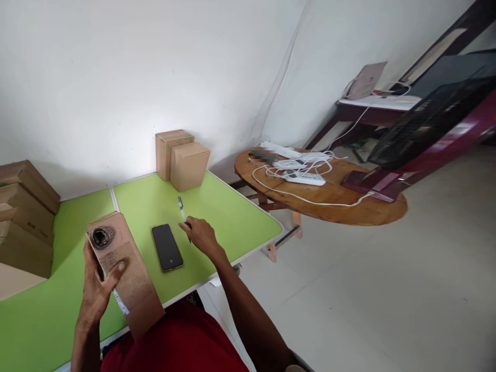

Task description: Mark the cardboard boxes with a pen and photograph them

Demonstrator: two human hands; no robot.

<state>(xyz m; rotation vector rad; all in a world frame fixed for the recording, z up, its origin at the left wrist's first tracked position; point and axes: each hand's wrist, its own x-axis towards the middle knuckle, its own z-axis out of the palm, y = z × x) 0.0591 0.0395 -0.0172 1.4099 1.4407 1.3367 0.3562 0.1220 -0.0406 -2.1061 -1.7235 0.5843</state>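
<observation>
Left hand (pixel 101 289) grips the cardboard box (pixel 126 271); right hand (pixel 199 233) pinches the pen (pixel 181 206) beside the phone (pixel 167 247). Next, likely lift the pen to the box.

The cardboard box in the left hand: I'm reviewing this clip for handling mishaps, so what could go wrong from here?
1. The cardboard box is gripped by the left hand alone and juts past the green table's near edge, so it may slip.
2. The right hand is on a pen close to the smartphone; a careless sweep could knock the phone.
</observation>
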